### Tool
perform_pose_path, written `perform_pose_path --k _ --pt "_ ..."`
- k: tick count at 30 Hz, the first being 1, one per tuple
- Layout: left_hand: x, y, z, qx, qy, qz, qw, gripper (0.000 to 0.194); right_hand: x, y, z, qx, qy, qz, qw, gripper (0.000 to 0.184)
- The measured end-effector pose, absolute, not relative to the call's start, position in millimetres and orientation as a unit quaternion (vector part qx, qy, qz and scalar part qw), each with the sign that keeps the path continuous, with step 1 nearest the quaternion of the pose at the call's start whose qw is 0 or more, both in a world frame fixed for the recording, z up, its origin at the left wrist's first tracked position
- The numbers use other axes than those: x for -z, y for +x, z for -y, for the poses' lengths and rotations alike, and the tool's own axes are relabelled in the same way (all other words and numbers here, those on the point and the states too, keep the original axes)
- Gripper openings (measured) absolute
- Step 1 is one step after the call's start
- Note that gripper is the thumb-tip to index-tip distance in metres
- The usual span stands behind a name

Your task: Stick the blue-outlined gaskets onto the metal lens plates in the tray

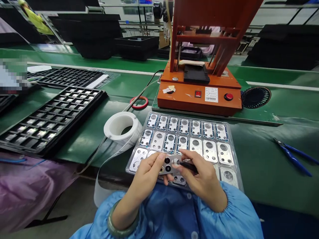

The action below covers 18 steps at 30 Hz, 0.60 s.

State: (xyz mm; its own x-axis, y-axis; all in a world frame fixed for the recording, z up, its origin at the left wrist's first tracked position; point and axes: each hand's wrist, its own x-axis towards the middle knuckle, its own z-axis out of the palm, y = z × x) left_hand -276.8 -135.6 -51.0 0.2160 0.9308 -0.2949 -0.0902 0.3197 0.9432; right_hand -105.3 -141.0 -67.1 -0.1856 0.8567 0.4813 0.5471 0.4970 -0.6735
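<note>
My left hand (153,169) grips a small silver metal plate (171,162) with round black-ringed holes, thumb on top and fingers beneath. In my right hand (199,172) is a black-handled pen-like tool (188,166), pinched between thumb and fingers. Its tip meets the right part of the plate, where my fingertips partly hide it. Both hands are over a clear plastic tray (235,146) holding rows of similar silver plates, some with blue edges. My forearms and the held plate cover part of the tray's lower rows.
A roll of white film (112,124) stands left of the tray, its loose end hanging off the edge. Behind are a red tape ring (144,103) and an orange press (199,103). Blue-handled pliers (294,157) lie right; a black compartment tray (50,119) lies left.
</note>
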Motion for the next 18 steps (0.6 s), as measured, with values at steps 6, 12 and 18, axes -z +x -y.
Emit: perform_pose_path --k 6,12,18 --pt "48 -278 131 -0.429 0.428 -0.516 0.605 0.032 69 -106 140 -0.197 -0.439 0.783 0.394 0.042" --pt "56 -278 133 -0.458 0.414 -0.518 0.592 0.032 71 -107 140 -0.192 -0.435 0.788 0.39 0.037" --pt "61 -277 135 -0.462 0.398 -0.503 0.612 0.033 72 -106 140 -0.191 -0.436 0.79 0.387 0.038"
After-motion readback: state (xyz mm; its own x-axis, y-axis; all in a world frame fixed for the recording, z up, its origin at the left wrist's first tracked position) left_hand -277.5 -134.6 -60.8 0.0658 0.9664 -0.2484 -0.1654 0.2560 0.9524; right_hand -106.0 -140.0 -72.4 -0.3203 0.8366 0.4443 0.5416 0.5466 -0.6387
